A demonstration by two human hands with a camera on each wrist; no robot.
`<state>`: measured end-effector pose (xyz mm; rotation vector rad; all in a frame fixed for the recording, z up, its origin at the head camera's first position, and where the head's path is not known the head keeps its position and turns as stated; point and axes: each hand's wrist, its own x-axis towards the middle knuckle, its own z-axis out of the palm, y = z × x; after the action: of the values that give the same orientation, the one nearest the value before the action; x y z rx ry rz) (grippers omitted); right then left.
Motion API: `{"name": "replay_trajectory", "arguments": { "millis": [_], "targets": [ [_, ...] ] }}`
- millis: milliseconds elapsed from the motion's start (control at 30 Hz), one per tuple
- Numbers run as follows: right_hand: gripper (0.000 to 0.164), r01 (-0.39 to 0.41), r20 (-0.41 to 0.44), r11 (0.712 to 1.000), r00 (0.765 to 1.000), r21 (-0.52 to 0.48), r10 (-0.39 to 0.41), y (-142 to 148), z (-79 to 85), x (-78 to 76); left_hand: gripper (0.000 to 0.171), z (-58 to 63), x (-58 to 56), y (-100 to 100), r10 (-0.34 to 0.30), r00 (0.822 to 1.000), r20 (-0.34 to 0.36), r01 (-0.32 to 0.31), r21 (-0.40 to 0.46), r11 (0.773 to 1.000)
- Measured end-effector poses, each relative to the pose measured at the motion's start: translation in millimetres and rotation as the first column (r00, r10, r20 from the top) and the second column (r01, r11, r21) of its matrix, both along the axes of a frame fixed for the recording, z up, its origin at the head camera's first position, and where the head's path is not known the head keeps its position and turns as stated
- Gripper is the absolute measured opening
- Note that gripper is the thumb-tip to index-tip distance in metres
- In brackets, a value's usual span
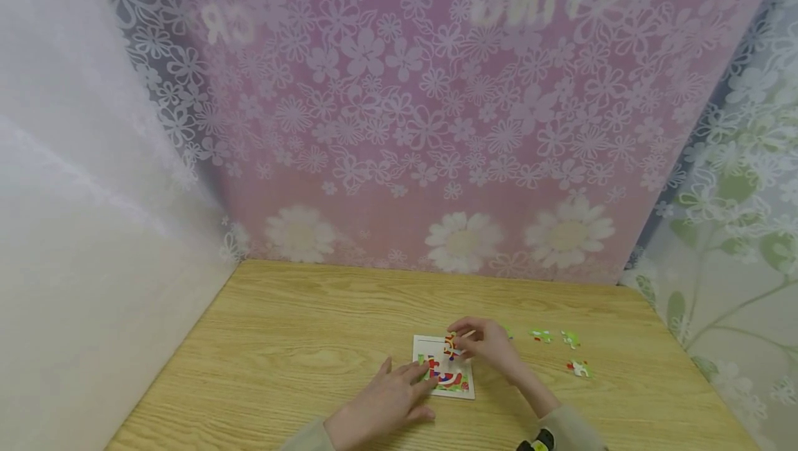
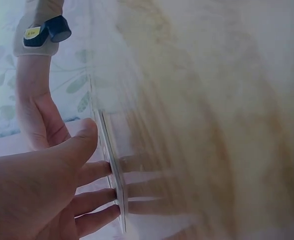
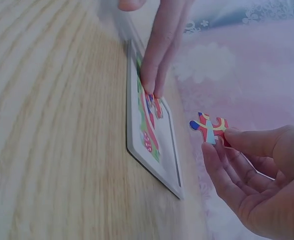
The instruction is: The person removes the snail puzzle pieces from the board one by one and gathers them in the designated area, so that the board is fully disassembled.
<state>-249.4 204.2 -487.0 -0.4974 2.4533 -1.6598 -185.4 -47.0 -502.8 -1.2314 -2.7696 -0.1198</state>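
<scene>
A white puzzle tray (image 1: 469,395) lies on the wooden table, its lower part filled with joined red, green and white pieces (image 1: 450,379). My left hand (image 1: 391,395) rests on the tray's left side, its fairly straight fingertips touching the pieces; the left wrist view shows those fingers on the thin tray edge (image 2: 118,175). Above the tray's upper right, my right hand (image 1: 489,346) pinches a puzzle piece (image 3: 210,128) between thumb and fingers. That piece is red, yellow and blue with a light patch, and it is held apart from the tray.
Several loose puzzle pieces lie on the table to the right, among them a green and white piece (image 1: 570,339) and a red, white and green one (image 1: 579,368). A flowered pink curtain (image 1: 399,125) hangs behind the table (image 1: 299,340), with pale sheets at both sides.
</scene>
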Motion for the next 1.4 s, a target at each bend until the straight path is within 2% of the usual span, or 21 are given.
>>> {"name": "replay_trajectory", "arguments": {
  "millis": [167, 633, 933, 1167, 1400],
  "targets": [
    [0.028, 0.031, -0.004, 0.999, 1.000, -0.015, -0.031, 10, 3.2, 0.5, 0.062, -0.8, 2.3, -2, -0.003, 0.999, 0.045, 0.003, -0.006, 1.000],
    [0.035, 0.092, -0.018, 0.996, 0.996, -0.013, -0.092, 45, 11.8, 4.5, 0.064, -10.0, -0.8, -2, 0.004, 0.999, 0.053, -0.003, -0.009, 1.000],
    [0.039, 0.159, 0.000, 0.987, 0.987, 0.009, -0.159, 79, 13.4, 11.5, 0.064, -8.1, -0.3, -2, -0.007, 0.999, 0.043, 0.007, 0.001, 1.000],
    [0.040, 0.223, -0.043, 0.973, 0.974, 0.054, -0.221, 112, 12.2, 16.1, 0.063, -5.2, -0.4, -1, -0.001, 0.998, 0.063, 0.000, 0.005, 1.000],
    [0.041, 0.265, -0.041, 0.959, 0.964, 0.100, -0.262, 136, 11.8, 20.7, 0.063, -5.0, 0.0, -1, -0.009, 0.999, 0.052, 0.008, 0.017, 1.000]
  ]
}}
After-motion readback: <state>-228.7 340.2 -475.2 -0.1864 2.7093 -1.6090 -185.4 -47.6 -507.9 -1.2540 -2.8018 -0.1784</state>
